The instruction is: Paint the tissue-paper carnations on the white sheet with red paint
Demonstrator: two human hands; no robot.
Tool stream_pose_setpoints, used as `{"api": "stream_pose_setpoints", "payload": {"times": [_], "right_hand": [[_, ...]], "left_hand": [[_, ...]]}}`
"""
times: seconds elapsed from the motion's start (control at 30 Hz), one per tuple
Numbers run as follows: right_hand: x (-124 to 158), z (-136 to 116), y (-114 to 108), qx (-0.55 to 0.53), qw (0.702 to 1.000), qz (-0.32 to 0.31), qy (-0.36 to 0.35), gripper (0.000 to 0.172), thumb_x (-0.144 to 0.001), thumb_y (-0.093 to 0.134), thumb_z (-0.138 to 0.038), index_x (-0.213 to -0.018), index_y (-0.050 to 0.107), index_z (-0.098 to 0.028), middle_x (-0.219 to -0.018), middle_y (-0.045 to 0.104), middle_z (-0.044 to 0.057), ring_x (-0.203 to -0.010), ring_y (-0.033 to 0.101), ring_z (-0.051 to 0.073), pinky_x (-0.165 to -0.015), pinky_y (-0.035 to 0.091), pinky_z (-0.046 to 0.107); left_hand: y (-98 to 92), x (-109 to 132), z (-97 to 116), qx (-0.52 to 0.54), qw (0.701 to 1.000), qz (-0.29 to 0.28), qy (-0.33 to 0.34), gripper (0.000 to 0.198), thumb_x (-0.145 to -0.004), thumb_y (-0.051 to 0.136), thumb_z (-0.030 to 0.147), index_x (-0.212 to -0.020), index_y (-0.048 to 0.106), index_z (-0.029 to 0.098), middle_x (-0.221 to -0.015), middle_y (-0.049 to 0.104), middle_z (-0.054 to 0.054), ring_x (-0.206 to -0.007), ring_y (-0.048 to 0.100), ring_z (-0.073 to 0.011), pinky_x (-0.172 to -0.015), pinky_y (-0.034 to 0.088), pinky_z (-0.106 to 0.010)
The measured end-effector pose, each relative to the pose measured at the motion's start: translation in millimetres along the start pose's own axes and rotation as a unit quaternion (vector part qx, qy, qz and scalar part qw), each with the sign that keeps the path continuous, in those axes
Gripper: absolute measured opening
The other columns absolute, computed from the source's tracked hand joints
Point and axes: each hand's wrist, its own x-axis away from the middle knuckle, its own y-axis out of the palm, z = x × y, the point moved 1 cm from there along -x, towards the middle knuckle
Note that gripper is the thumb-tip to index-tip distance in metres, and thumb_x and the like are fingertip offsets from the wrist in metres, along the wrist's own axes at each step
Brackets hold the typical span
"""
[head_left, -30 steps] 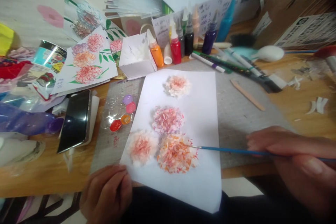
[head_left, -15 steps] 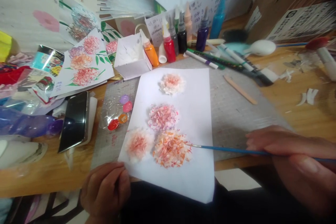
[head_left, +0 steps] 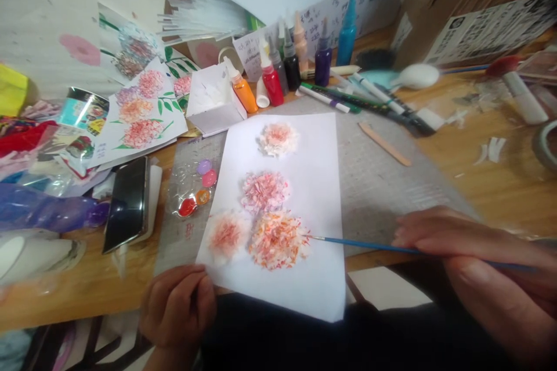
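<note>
My right hand (head_left: 470, 255) is closed on a thin blue paintbrush (head_left: 365, 244). Its tip meets the right edge of an orange-tipped paper flower (head_left: 278, 240). That flower lies on a white sheet of paper (head_left: 313, 185) with a pink-purple flower (head_left: 266, 190), a pale pink flower (head_left: 226, 235) and a cream flower (head_left: 278, 139). My left hand (head_left: 178, 307) pinches the sheet's lower left corner between thumb and fingers. Left of the sheet, a clear palette (head_left: 176, 185) holds red, orange, pink and purple paint.
Several paint bottles (head_left: 272, 78) stand at the back by a white box (head_left: 215, 95). A phone (head_left: 128, 203) leans on the left, below a floral card (head_left: 143, 110). Markers (head_left: 326, 98) and a wooden stick (head_left: 385, 145) lie to the right. A cardboard box (head_left: 470, 23) stands back right.
The camera view has shifted slightly, so most things sit a little further left. The brush tip stays at the orange-tipped flower's right edge. Both hands keep their grips.
</note>
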Motion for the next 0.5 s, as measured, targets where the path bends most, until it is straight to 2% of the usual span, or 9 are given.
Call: {"api": "stream_pose_setpoints", "payload": {"times": [0.3, 0.43, 0.5], "right_hand": [[-0.3, 0.1, -1.9, -0.011, 1.0, -0.007, -0.023, 0.039, -0.083, 0.054, -0.01, -0.116, 0.066, -0.027, -0.11, 0.07, 0.002, -0.112, 0.064, 0.018, -0.103, 0.051, 0.028], [-3.8, -5.0, 0.6, 0.023, 0.997, -0.033, -0.063, 0.042, -0.083, 0.056, -0.011, -0.12, 0.063, -0.029, -0.107, 0.072, 0.0, -0.111, 0.064, 0.016, -0.1, 0.053, 0.025], [-4.9, -5.6, 1.1, 0.028, 0.999, -0.014, -0.043, 0.037, -0.082, 0.058, -0.015, -0.115, 0.066, -0.032, -0.103, 0.074, -0.001, -0.107, 0.067, 0.017, -0.098, 0.055, 0.027]], "left_hand": [[-0.8, -2.0, 2.8, -0.021, 1.0, 0.002, 0.002, 0.013, -0.071, 0.069, 0.006, -0.074, 0.062, 0.016, -0.073, 0.068, -0.007, -0.066, 0.063, -0.018, -0.064, 0.052, -0.032], [0.2, -3.2, 2.3, -0.015, 1.0, 0.004, 0.009, 0.013, -0.07, 0.069, 0.005, -0.073, 0.062, 0.015, -0.072, 0.067, -0.008, -0.065, 0.063, -0.0187, -0.063, 0.052, -0.033], [0.2, -4.5, 2.8, -0.018, 1.0, 0.006, 0.01, 0.014, -0.07, 0.069, 0.004, -0.073, 0.061, 0.015, -0.072, 0.067, -0.008, -0.065, 0.063, -0.0186, -0.063, 0.051, -0.033]]}}
